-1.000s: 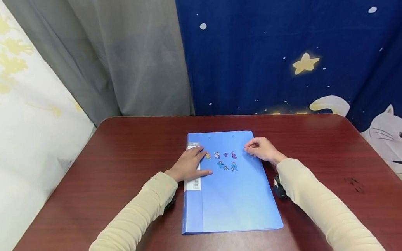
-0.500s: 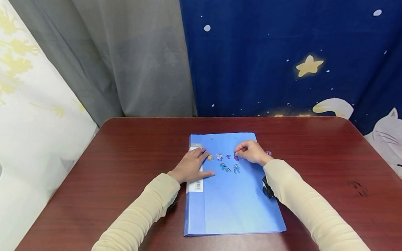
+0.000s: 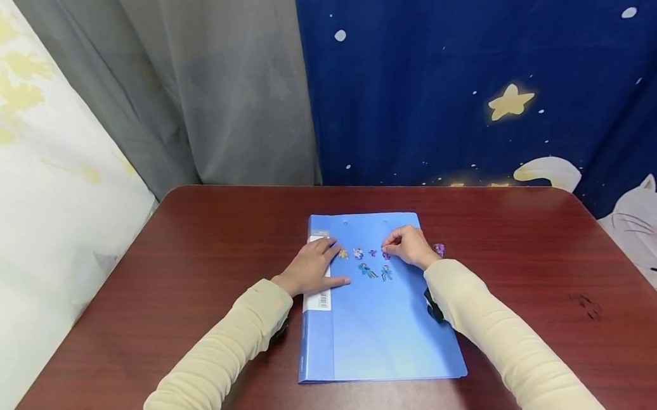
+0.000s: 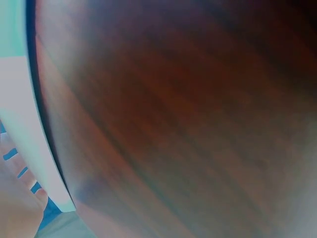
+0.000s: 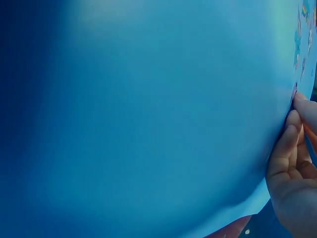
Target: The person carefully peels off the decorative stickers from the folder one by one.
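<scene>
A light blue folder lies on the table with several small pony stickers on its upper half. My left hand rests with spread fingers on its left side, over the white label. Thumb and forefinger of my right hand pinch at a purple pony sticker, at the right end of the upper row. The right wrist view shows those fingertips together at a purple edge. Two blue pony stickers, a left one and a right one, sit below.
Another purple sticker lies just right of the folder, beside my right hand. The reddish-brown table extends on both sides. Grey curtain and blue star-patterned curtain hang behind it.
My right hand has moved left from the folder's right edge to the purple pony sticker, uncovering the other purple sticker at the right. My left hand has stayed in place.
</scene>
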Motion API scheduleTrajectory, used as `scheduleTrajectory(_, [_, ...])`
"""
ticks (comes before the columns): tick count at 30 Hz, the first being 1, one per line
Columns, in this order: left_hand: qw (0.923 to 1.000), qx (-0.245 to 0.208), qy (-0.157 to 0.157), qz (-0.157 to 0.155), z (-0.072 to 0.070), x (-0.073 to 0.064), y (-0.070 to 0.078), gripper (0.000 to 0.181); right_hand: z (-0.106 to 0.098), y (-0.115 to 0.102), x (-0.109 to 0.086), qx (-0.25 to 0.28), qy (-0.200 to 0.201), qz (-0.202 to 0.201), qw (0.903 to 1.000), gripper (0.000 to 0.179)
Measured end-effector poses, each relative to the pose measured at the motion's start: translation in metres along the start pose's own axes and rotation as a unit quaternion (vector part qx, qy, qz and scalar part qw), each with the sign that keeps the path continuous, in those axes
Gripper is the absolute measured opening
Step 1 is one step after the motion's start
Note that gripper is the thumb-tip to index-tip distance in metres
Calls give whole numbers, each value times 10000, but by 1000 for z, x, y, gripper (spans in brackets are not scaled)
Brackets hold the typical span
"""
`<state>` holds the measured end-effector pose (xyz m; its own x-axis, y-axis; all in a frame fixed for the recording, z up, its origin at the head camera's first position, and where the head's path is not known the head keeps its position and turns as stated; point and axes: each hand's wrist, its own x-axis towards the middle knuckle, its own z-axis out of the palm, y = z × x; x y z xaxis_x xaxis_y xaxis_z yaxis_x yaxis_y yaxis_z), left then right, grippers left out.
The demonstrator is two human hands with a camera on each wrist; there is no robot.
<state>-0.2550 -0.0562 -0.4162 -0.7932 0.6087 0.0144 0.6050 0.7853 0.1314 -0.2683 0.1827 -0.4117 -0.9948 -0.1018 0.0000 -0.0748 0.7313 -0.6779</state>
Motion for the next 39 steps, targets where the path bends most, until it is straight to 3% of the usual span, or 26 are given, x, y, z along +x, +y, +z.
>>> scheduleTrajectory(13, [10000, -30, -25, -19, -8, -1, 2, 79, -5, -5, -1, -393, 85, -404, 9984, 8])
scheduleTrajectory(21, [9994, -177, 188, 231, -5, -5, 3, 82, -5, -4, -1, -518, -245, -748, 9955, 9])
scheduleTrajectory(26, [10000, -31, 19, 57, -3, -3, 5, 79, -3, -2, -4, -830, -417, -1119, 9894, 10])
scheduleTrajectory(39, [10000, -21, -36, -36, -1, -2, 3, 80, 5, 2, -5, -989, -141, -1637, 9814, 12])
